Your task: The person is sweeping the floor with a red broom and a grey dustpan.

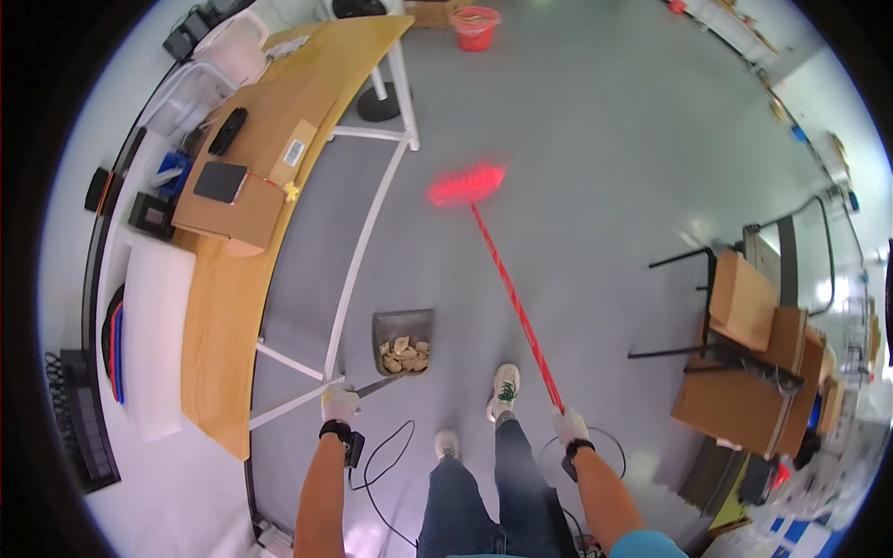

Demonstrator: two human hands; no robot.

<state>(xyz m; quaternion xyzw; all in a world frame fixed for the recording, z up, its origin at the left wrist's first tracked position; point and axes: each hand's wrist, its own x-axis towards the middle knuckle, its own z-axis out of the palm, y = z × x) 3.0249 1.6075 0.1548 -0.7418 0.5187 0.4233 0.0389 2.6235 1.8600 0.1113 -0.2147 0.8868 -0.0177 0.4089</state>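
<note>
My left hand (339,404), in a white glove, is closed on the handle of a grey dustpan (379,386). Pale crumpled scraps (403,355) lie in the dustpan's pan, which rests on the floor or just above it; I cannot tell which. My right hand (569,426), also gloved in white, grips the upper end of a broom (517,307) with a red striped stick. Stretched out ahead of me, the red broom head (468,184) is blurred by motion, well beyond the dustpan.
Along the left runs a wooden table (219,372) with white legs, bearing a cardboard box (265,121) and a black notebook (220,182). A red bucket (475,30) stands at the far end. To the right are an upturned black-legged chair (712,307) and cardboard boxes (735,400).
</note>
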